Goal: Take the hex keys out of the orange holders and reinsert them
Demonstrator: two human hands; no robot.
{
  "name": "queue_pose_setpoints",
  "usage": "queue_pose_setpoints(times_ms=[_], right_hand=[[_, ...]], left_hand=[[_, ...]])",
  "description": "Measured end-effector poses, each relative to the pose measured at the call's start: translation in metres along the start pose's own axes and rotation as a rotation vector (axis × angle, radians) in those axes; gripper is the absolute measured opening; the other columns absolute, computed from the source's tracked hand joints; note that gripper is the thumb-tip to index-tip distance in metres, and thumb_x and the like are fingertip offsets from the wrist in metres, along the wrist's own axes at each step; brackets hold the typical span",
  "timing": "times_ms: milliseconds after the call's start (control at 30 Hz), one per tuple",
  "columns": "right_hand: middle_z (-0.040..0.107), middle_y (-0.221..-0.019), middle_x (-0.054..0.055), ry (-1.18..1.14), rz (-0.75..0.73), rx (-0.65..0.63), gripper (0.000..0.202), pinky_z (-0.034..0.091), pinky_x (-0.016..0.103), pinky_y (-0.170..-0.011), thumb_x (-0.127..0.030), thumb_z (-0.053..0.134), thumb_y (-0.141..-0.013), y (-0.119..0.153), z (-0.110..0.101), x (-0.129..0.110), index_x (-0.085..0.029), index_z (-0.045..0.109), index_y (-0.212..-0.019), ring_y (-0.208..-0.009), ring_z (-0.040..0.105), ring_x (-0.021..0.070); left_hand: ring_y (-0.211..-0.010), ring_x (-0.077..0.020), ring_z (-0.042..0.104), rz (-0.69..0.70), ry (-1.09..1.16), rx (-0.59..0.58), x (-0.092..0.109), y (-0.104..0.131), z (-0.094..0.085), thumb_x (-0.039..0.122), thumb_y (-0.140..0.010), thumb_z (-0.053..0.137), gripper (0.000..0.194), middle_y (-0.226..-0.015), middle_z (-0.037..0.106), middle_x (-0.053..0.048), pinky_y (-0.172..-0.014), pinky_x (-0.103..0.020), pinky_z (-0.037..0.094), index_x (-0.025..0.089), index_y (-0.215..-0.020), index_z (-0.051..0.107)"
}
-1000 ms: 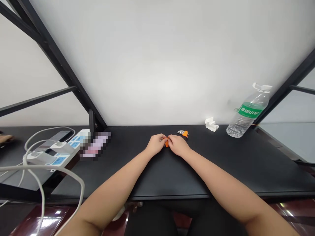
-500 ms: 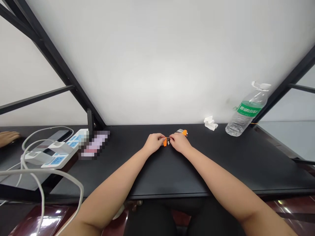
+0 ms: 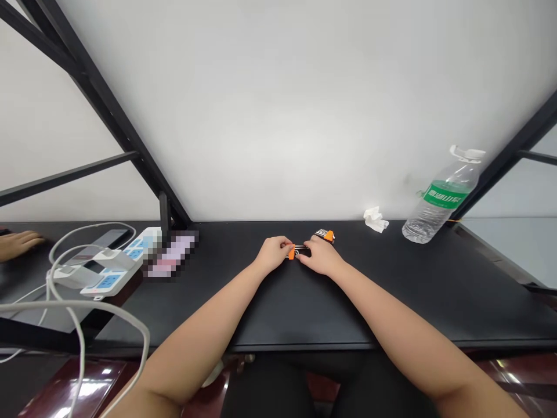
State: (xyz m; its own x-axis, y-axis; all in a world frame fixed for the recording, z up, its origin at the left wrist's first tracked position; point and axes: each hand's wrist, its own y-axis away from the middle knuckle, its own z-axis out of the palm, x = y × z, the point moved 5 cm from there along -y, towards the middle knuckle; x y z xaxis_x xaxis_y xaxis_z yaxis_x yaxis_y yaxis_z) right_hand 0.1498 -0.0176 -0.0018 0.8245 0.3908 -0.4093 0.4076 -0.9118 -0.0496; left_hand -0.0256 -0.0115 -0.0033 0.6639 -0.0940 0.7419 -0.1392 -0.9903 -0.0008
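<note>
1. The left hand [image 3: 273,254] is closed, pinching a small orange holder [image 3: 291,253] between thumb and fingers near the middle of the black table [image 3: 300,313].
2. A thin metal rod [image 3: 301,247] extends right from the orange holder toward the right hand [image 3: 321,256].
3. The right hand has its thumb and forefinger parted, the forefinger by the rod's right end; whether it grips the rod, I cannot tell.
4. A second orange holder [image 3: 331,236] with a row of metal rods lies just beyond the right hand, on its far side.
5. Farther right, near the wall, are a crumpled white tissue [image 3: 375,219] and a clear bottle [image 3: 444,194] with a green label.
6. On the left lies a white power strip [image 3: 114,280]; at the far left edge rests another person's hand [image 3: 20,245].
</note>
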Motion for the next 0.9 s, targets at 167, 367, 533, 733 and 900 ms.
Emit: queue_pose_setpoints(times_ms=[167, 367, 533, 733, 900], right_hand=[[0.061, -0.106, 0.012, 0.084, 0.06, -0.037, 0.029, 0.044, 0.032, -0.068, -0.045, 0.063, -0.09, 0.0, 0.002, -0.007, -0.018, 0.07, -0.099, -0.081, 0.061, 0.0214], [0.062, -0.113, 0.012, 0.212, 0.102, -0.02, 0.024, 0.046, 0.032, -0.067, -0.033, 0.055, -0.093, 0.0, 0.0, -0.008, -0.018, 0.069, -0.105, -0.086, 0.063, 0.0218], [0.062, -0.112, 0.011, 0.241, 0.076, -0.019, 0.028, 0.048, 0.032, -0.072, -0.03, 0.049, -0.096, 0.0, -0.004, -0.01, -0.018, 0.071, -0.11, -0.09, 0.064, 0.0223], [0.064, -0.11, 0.013, 0.271, 0.041, -0.034, 0.032, 0.047, 0.031, -0.072, -0.028, 0.044, -0.1, -0.001, -0.006, -0.012, -0.016, 0.072, -0.108, -0.089, 0.064, 0.0217], [0.064, -0.107, 0.014, 0.282, 0.031, -0.047, 0.032, 0.045, 0.032, -0.074, -0.026, 0.043, -0.101, -0.003, -0.004, -0.006, -0.014, 0.072, -0.106, -0.087, 0.064, 0.0216]], left_hand=[[-0.072, -0.0182, 0.066, 0.013, 0.0, -0.01, -0.002, -0.002, 0.002, 0.035, -0.087, 0.061, 0.021, -0.079, 0.074, -0.002, -0.069, -0.029, 0.049, 0.02, -0.09, 0.077], [-0.073, -0.0175, 0.066, 0.005, 0.007, -0.028, -0.002, -0.003, 0.002, 0.034, -0.087, 0.062, 0.021, -0.08, 0.075, -0.001, -0.069, -0.029, 0.048, 0.021, -0.092, 0.078], [-0.073, -0.0166, 0.066, -0.003, 0.01, -0.033, -0.001, -0.003, 0.0, 0.033, -0.087, 0.063, 0.02, -0.082, 0.075, -0.001, -0.068, -0.027, 0.048, 0.021, -0.093, 0.079], [-0.073, -0.0158, 0.065, -0.019, 0.0, -0.035, 0.003, -0.002, 0.002, 0.032, -0.087, 0.064, 0.018, -0.082, 0.075, 0.0, -0.067, -0.027, 0.048, 0.021, -0.091, 0.079], [-0.072, -0.0159, 0.066, -0.06, -0.022, -0.021, -0.001, -0.003, -0.007, 0.031, -0.086, 0.064, 0.017, -0.081, 0.075, -0.001, -0.066, -0.026, 0.049, 0.021, -0.088, 0.078]])
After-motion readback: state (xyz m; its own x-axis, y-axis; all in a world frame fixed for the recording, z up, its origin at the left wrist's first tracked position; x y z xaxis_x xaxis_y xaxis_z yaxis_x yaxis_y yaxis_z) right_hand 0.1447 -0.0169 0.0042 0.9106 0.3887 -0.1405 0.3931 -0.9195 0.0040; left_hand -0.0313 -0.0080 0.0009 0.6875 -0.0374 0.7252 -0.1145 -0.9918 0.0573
